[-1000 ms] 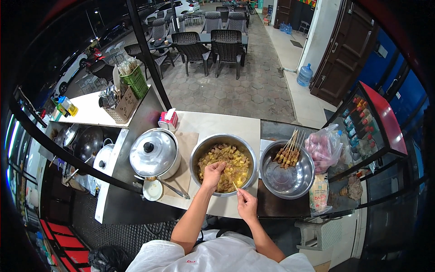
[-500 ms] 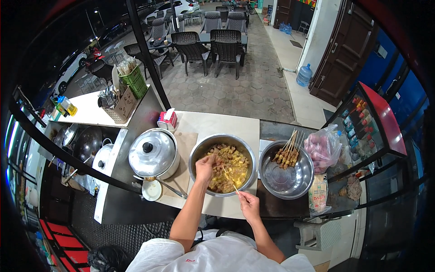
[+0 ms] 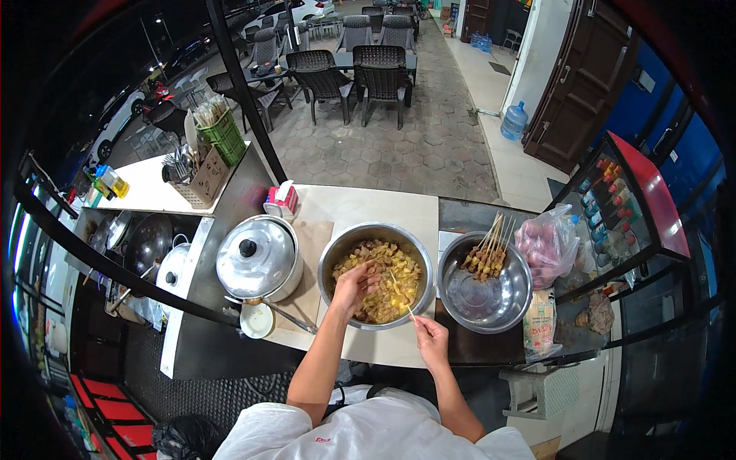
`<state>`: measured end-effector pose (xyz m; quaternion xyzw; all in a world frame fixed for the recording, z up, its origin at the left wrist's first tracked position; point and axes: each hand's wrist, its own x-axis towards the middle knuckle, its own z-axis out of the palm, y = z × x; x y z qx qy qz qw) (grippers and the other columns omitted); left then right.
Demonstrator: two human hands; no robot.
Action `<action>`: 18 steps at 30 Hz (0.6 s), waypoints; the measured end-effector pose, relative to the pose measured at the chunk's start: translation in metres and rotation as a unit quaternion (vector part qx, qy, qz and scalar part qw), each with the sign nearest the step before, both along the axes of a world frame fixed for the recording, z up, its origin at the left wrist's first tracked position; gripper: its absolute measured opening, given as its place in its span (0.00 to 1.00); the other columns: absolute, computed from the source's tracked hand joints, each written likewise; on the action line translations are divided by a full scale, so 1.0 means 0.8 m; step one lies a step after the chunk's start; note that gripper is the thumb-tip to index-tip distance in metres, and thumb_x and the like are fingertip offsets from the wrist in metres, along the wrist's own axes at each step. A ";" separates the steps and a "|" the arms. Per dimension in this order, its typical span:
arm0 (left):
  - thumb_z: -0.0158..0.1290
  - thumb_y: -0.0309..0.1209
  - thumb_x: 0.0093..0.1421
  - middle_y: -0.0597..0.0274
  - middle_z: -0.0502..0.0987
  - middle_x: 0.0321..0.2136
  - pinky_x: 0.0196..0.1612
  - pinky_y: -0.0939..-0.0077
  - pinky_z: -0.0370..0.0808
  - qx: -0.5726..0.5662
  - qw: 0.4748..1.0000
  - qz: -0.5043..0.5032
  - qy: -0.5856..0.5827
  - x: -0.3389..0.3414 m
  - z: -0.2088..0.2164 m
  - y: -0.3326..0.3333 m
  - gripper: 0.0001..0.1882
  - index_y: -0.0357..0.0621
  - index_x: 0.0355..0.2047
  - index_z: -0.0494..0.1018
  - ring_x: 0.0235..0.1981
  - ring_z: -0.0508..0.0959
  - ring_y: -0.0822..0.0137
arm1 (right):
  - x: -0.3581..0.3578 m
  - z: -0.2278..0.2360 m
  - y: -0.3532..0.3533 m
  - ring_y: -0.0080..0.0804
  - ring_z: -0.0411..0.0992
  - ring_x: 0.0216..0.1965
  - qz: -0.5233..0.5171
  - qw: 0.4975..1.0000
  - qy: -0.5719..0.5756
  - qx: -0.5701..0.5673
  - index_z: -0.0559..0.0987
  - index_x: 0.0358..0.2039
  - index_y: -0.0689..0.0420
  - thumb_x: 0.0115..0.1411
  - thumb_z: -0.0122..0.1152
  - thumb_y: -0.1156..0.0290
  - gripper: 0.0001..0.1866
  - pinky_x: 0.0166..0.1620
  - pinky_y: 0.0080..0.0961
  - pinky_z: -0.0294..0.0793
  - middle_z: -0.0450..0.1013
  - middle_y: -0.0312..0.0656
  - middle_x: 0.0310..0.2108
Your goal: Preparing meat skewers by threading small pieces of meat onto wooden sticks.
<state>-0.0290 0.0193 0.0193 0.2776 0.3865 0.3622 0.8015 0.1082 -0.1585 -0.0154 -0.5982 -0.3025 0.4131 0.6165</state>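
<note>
A wide steel bowl (image 3: 418,244) in front of me holds chopped, yellow-coated meat (image 3: 383,295). Over its left part, my left hand (image 3: 355,289) is open, its fingers apart above the meat. My right hand (image 3: 432,340), by the bowl's near right rim, pinches the lower end of a thin bamboo skewer (image 3: 410,310). The skewer slants up and left over the meat; whether a piece sits on its tip is hard to make out. To the right, a second steel bowl (image 3: 479,307) holds several loaded meat skewers (image 3: 484,264), their bare ends pointing away from me.
A lidded pot (image 3: 257,261) stands left, with a small white dish (image 3: 257,321) and a tissue pack (image 3: 282,199) by it. On the right are a bag of pinkish items (image 3: 546,245), a pack of skewers (image 3: 540,326) and a glass display case (image 3: 621,207). A dark post (image 3: 244,88) rises ahead.
My left hand has gone from fingers closed together at the meat to spread open. My right hand, still pinching the skewer, has shifted slightly right.
</note>
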 end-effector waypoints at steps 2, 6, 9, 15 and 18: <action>0.48 0.25 0.59 0.58 0.75 0.38 0.33 0.81 0.74 -0.006 1.000 0.001 -0.006 -0.001 -0.006 -0.002 0.18 0.36 0.50 0.65 0.32 0.75 0.72 | -0.001 0.000 -0.001 0.10 0.51 0.14 -0.001 1.000 0.004 -0.003 0.77 0.39 0.62 0.60 0.53 0.72 0.10 0.16 0.12 0.48 0.59 0.24 0.16; 0.47 0.24 0.59 0.56 0.74 0.39 0.35 0.77 0.74 0.032 0.999 0.010 0.032 0.002 -0.011 -0.007 0.19 0.36 0.51 0.63 0.36 0.76 0.68 | -0.003 0.006 -0.002 0.10 0.51 0.14 0.006 1.000 0.004 -0.007 0.77 0.38 0.61 0.60 0.53 0.72 0.09 0.16 0.12 0.48 0.59 0.24 0.15; 0.47 0.24 0.59 0.55 0.74 0.40 0.38 0.72 0.74 0.025 0.999 -0.005 0.040 0.002 -0.013 -0.008 0.18 0.36 0.50 0.64 0.39 0.75 0.65 | -0.002 0.013 -0.004 0.10 0.53 0.15 0.012 1.000 -0.005 -0.017 0.78 0.38 0.62 0.60 0.53 0.72 0.09 0.18 0.11 0.50 0.61 0.24 0.16; 0.47 0.27 0.60 0.56 0.74 0.41 0.43 0.69 0.74 -0.035 0.998 -0.039 -0.038 0.003 -0.024 -0.010 0.12 0.37 0.44 0.68 0.44 0.74 0.62 | -0.003 0.011 0.001 0.09 0.58 0.21 0.026 0.998 -0.057 -0.020 0.77 0.37 0.64 0.59 0.53 0.74 0.09 0.24 0.10 0.56 0.67 0.26 0.22; 0.45 0.29 0.61 0.55 0.74 0.40 0.45 0.69 0.73 -0.072 0.996 -0.032 -0.044 0.005 -0.027 -0.012 0.11 0.39 0.43 0.68 0.44 0.74 0.63 | -0.005 0.018 0.003 0.09 0.59 0.22 0.031 0.997 -0.066 -0.025 0.77 0.37 0.65 0.59 0.53 0.75 0.09 0.25 0.10 0.57 0.67 0.26 0.23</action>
